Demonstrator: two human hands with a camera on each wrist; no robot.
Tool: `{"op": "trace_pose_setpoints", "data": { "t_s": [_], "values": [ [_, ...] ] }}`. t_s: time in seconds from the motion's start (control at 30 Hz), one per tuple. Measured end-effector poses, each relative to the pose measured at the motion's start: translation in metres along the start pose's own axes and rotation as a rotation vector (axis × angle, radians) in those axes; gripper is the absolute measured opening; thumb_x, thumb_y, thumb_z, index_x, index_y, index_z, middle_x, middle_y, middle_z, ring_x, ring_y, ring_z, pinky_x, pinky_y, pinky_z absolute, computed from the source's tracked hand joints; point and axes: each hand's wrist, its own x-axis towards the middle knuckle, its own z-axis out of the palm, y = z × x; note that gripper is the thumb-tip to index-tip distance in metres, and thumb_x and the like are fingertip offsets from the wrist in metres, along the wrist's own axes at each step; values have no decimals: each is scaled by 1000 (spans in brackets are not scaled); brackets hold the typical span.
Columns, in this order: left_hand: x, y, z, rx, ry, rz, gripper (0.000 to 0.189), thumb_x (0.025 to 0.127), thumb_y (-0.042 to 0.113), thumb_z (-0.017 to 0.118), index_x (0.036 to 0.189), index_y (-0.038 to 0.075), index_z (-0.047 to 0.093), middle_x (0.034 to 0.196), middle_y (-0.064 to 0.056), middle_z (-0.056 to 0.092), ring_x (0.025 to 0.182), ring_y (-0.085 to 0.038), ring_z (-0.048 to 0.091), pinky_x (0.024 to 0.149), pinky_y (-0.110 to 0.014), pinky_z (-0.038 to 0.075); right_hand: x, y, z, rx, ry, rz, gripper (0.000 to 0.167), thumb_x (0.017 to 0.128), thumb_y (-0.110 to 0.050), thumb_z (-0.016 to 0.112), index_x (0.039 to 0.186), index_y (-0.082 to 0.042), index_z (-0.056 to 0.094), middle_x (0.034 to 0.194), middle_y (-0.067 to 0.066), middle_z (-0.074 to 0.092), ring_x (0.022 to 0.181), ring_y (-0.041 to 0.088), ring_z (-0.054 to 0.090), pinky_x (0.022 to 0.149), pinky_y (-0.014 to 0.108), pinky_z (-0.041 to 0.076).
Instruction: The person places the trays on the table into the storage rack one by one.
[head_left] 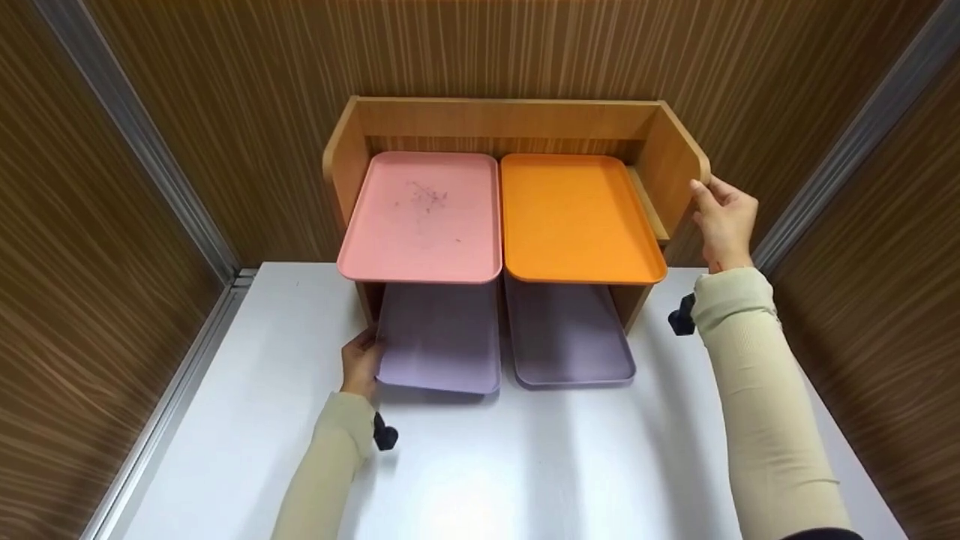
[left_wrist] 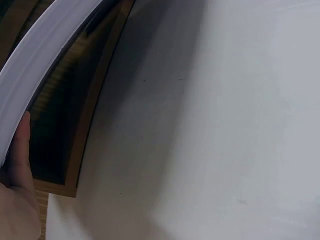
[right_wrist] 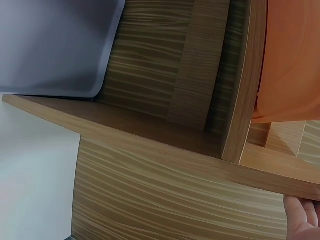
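Observation:
My left hand [head_left: 360,366] grips the left edge of a lavender tray [head_left: 441,337] in the lower left bay of a wooden shelf [head_left: 495,118]. That tray tilts, its left side lifted. The left wrist view has the thumb against the outside of the tray's rim [left_wrist: 30,65]. Up at the right, my right hand [head_left: 727,217] pinches the front edge of the shelf's side panel [head_left: 675,165], fingers on the outside. A second lavender tray [head_left: 574,345] lies in the lower right bay. On top sit a pink tray [head_left: 424,217] with dark scuffs and an orange tray [head_left: 581,217].
The shelf stands at the back of a white table [head_left: 480,465], against a wood-grain wall [head_left: 495,45]. Similar panels with metal corner strips [head_left: 142,142] close off both sides. Both upper trays overhang the shelf's front.

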Motion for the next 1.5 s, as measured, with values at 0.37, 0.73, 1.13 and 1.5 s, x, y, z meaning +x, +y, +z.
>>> {"op": "trace_pose_setpoints", "data": {
  "t_s": [0.37,0.73,1.13,1.5],
  "values": [
    [10,-10,3,-39,57,-30,41,90,-5,50,131,-12,45,134,-31,46,122,-36,44,104,-43,33,0,0,1,5,6,-11,41,85,-15,70,123,-2,61,110,3,68,103,17,58,98,38,41],
    [10,-6,2,-5,34,-43,44,93,0,50,134,-13,41,137,-32,41,127,-39,39,107,-44,30,1,1,1,-1,7,-13,41,86,-14,68,124,-1,60,114,7,67,105,17,58,101,41,38],
    [-1,11,14,-144,17,-13,51,90,-5,50,137,-15,34,143,-30,33,134,-38,31,110,-43,26,1,0,0,-34,24,-12,39,87,-16,67,123,-3,61,118,7,65,106,15,57,99,36,41],
    [-21,24,6,-175,111,-78,50,97,11,47,144,1,34,149,-14,34,137,-26,30,111,-36,23,1,1,1,-3,6,-17,40,87,-14,66,125,-2,59,125,11,60,113,18,56,102,37,38]
  ]
}}
